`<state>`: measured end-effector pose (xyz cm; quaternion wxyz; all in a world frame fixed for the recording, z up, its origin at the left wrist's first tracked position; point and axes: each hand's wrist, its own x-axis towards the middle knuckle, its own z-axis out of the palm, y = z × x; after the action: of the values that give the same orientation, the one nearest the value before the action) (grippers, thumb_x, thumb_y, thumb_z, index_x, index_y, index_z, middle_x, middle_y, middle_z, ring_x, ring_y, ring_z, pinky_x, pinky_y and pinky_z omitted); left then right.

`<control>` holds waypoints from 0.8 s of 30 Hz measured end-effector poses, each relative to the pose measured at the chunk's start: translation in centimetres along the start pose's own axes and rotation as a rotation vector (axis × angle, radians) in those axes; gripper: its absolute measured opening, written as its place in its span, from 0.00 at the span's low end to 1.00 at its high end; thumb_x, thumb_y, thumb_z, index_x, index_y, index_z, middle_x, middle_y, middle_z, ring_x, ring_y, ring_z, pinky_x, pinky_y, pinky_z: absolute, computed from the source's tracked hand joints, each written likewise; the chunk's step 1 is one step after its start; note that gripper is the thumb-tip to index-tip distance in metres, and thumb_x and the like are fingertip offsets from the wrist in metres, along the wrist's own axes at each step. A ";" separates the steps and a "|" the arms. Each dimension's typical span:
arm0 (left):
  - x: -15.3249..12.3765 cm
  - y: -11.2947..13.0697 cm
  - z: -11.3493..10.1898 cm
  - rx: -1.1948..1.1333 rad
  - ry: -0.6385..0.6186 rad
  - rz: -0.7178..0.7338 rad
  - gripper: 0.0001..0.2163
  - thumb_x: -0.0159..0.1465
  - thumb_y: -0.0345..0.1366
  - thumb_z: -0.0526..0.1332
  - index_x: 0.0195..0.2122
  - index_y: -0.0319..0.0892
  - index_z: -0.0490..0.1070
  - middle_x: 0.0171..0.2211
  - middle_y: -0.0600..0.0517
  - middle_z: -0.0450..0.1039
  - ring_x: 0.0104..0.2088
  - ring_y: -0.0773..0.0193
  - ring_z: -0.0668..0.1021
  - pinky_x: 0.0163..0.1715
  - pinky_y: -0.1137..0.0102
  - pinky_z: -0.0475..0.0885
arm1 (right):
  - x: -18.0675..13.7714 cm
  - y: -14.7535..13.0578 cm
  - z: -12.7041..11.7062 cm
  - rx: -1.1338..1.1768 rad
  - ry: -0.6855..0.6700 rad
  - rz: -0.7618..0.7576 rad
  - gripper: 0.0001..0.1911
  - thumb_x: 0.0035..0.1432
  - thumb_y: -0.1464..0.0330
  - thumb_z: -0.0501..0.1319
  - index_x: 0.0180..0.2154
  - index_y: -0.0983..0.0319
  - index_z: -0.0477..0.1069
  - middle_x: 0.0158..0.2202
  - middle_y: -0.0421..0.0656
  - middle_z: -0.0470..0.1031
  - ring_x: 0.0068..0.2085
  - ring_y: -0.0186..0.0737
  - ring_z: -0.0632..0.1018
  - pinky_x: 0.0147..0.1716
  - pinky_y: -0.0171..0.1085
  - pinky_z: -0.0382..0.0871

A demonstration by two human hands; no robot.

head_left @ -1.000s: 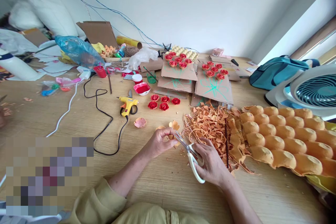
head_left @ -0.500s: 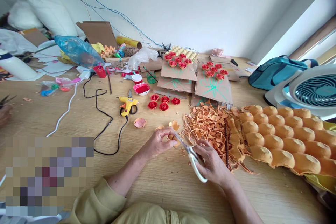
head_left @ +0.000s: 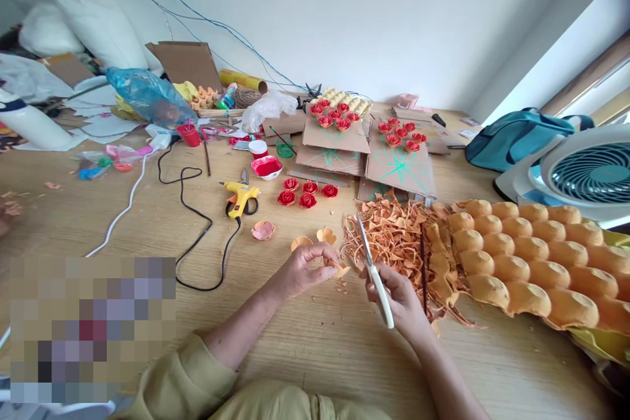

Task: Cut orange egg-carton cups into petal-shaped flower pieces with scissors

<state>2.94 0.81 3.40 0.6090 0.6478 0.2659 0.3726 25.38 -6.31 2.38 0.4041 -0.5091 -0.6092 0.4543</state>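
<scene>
Between the thumb and fingers of my left hand (head_left: 305, 270) is a small orange egg-carton cup piece (head_left: 339, 268), partly hidden by the fingers. My right hand (head_left: 396, 298) grips white-handled scissors (head_left: 377, 275), their blades closed and pointing up and away, apart from the piece. Just beyond my left hand lie two cut orange cups, one petal-shaped (head_left: 327, 235) and one rounder (head_left: 300, 243). A pinkish petal cup (head_left: 262, 230) sits further left. Tiny orange scraps lie on the table below the held piece.
A heap of orange trimmings (head_left: 388, 230) and an orange egg tray (head_left: 531, 256) occupy the right. Ahead are red flowers (head_left: 308, 200), a bowl of red paint (head_left: 266, 167) and a yellow glue gun (head_left: 241, 198) with a black cord. A fan (head_left: 585, 170) stands far right.
My right hand has drawn the scissors back from the orange piece and turned their blades upward. My left hand keeps the piece, now more visible. At the far left, another person's hand has moved mostly out of view.
</scene>
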 end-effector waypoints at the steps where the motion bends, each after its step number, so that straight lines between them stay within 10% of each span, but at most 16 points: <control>1: 0.0 0.0 0.1 -0.001 -0.009 -0.026 0.06 0.60 0.37 0.64 0.31 0.40 0.73 0.34 0.50 0.73 0.41 0.60 0.74 0.47 0.65 0.66 | 0.0 -0.1 0.0 0.080 0.006 0.007 0.13 0.62 0.56 0.61 0.36 0.59 0.68 0.26 0.37 0.65 0.28 0.35 0.64 0.27 0.34 0.58; 9: -0.4 -0.2 1.0 0.082 -0.078 -0.153 0.12 0.57 0.36 0.67 0.41 0.40 0.70 0.33 0.52 0.71 0.34 0.65 0.73 0.38 0.69 0.67 | 0.1 -0.8 0.3 0.272 0.041 0.020 0.20 0.57 0.58 0.67 0.48 0.56 0.67 0.34 0.40 0.73 0.31 0.37 0.69 0.29 0.34 0.64; 24: -0.6 -0.4 2.3 -0.040 -0.178 -0.185 0.10 0.65 0.41 0.61 0.41 0.40 0.66 0.29 0.55 0.65 0.28 0.69 0.66 0.30 0.73 0.62 | -0.1 -0.9 1.3 0.134 -0.024 0.020 0.13 0.57 0.63 0.67 0.38 0.58 0.64 0.34 0.39 0.70 0.35 0.38 0.71 0.35 0.35 0.67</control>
<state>4.52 -1.02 2.98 0.6747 0.6387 0.2621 0.2610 23.92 -6.64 2.87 0.4253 -0.4814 -0.5772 0.5042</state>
